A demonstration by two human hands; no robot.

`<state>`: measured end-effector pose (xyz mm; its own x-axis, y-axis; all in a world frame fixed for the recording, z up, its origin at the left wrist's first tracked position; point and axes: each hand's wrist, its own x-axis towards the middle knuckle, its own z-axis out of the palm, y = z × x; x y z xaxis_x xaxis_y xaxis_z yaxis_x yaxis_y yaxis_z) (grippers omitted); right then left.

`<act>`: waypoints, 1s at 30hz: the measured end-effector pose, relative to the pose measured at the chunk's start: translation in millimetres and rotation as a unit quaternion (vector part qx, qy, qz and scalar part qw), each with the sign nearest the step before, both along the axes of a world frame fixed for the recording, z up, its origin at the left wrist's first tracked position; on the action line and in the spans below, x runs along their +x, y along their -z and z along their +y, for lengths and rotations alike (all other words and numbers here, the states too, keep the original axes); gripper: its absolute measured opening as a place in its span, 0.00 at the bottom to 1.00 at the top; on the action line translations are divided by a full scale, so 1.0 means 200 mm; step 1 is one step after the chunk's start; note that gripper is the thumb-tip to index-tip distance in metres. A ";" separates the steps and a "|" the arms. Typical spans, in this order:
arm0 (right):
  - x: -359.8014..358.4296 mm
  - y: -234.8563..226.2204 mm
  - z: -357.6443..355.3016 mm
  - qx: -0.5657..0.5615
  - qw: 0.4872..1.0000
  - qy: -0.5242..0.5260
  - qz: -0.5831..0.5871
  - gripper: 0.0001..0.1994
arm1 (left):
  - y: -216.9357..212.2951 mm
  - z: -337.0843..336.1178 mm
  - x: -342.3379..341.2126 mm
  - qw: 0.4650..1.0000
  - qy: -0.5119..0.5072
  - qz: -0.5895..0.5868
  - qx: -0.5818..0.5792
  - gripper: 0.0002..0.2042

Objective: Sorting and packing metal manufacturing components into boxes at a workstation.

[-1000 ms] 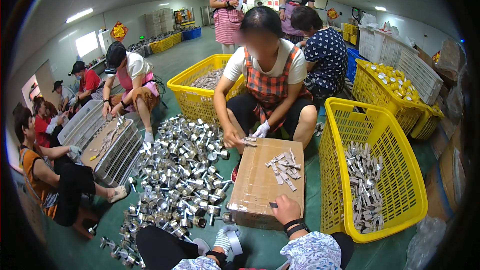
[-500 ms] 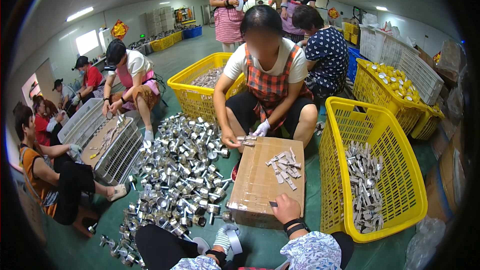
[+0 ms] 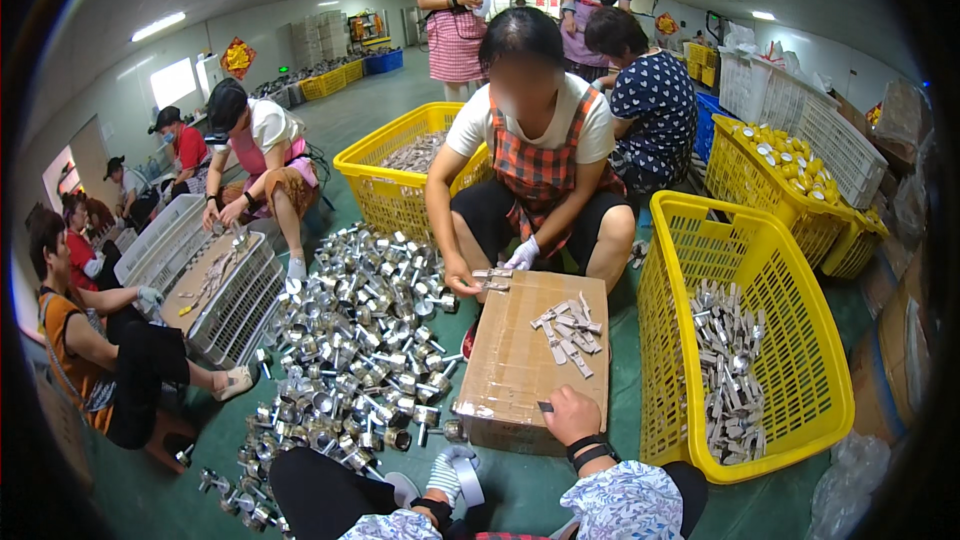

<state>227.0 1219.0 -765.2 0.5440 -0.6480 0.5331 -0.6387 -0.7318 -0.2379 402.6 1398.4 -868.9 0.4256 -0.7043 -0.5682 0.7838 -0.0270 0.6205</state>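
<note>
My right hand point(image 3: 573, 414), with dark bands at the wrist, rests at the near edge of a brown cardboard box point(image 3: 500, 360). Its fingers pinch a small dark flat piece point(image 3: 545, 406). My left hand point(image 3: 445, 477), seemingly in a striped white glove, is low beside the box, at a pale ring-shaped roll point(image 3: 468, 480) like tape; its fingers are partly hidden. Several flat greyish metal clip-like pieces point(image 3: 568, 328) lie loose on the box. Across from me, a person's bare hand point(image 3: 460, 276) and gloved hand point(image 3: 522, 254) are at similar pieces point(image 3: 492, 280) on the far left corner.
A heap of shiny metal cups with stems point(image 3: 350, 360) covers the floor at left. At right stands a yellow basket point(image 3: 655, 340) partly filled with greyish pieces; another yellow basket point(image 3: 365, 180) is behind the heap. Other people sit working at left beside a white crate point(image 3: 240, 315).
The view has shifted very slightly. A standing person at the back has moved their hands a little around a white roll. My hands look unchanged.
</note>
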 end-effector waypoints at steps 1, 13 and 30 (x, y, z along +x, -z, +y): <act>0.00 0.00 0.00 0.000 1.000 -0.001 0.001 0.08 | 0.00 0.00 0.00 1.000 0.004 0.000 0.000 0.06; 0.00 -0.01 0.00 -0.003 1.000 -0.009 0.006 0.09 | 0.04 0.01 0.00 0.998 0.010 -0.056 -0.017 0.05; 0.00 0.00 0.00 0.000 1.000 -0.007 0.011 0.10 | 0.06 0.01 0.01 0.998 0.012 -0.050 -0.020 0.08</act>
